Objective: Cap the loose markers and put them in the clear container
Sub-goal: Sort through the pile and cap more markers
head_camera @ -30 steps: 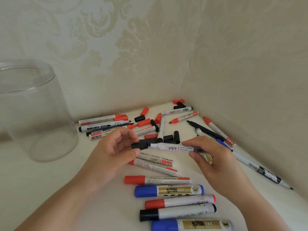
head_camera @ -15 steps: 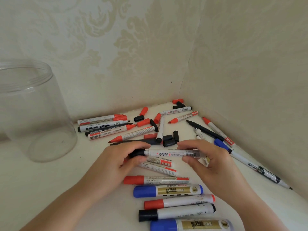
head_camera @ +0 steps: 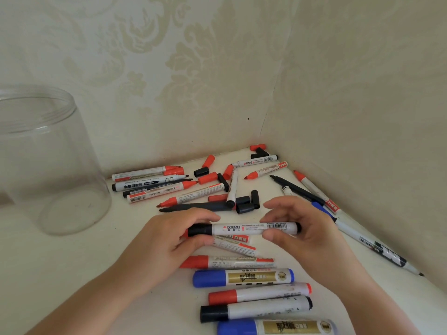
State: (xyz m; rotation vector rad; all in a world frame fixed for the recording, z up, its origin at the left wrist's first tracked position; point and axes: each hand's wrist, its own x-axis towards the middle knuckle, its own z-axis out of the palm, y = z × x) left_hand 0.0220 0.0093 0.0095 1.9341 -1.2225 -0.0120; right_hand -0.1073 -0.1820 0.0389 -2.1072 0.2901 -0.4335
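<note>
A white marker with a black cap (head_camera: 244,229) lies level between both hands, just above the table. My left hand (head_camera: 167,240) grips its black-capped end between thumb and fingers. My right hand (head_camera: 302,233) pinches the barrel's other end. The clear container (head_camera: 48,165) stands empty at the far left. Loose uncapped markers (head_camera: 193,193) and several red and black caps (head_camera: 246,204) are scattered behind my hands toward the corner.
A row of capped markers (head_camera: 244,278), blue, red and black, lies in front of my hands. A long thin black-and-white pen (head_camera: 370,245) lies along the right wall. Patterned walls meet in a corner behind the pile.
The black cap, held apart from the marker a second ago, is now seated on its tip. Both hands and the marker have come slightly nearer to me.
</note>
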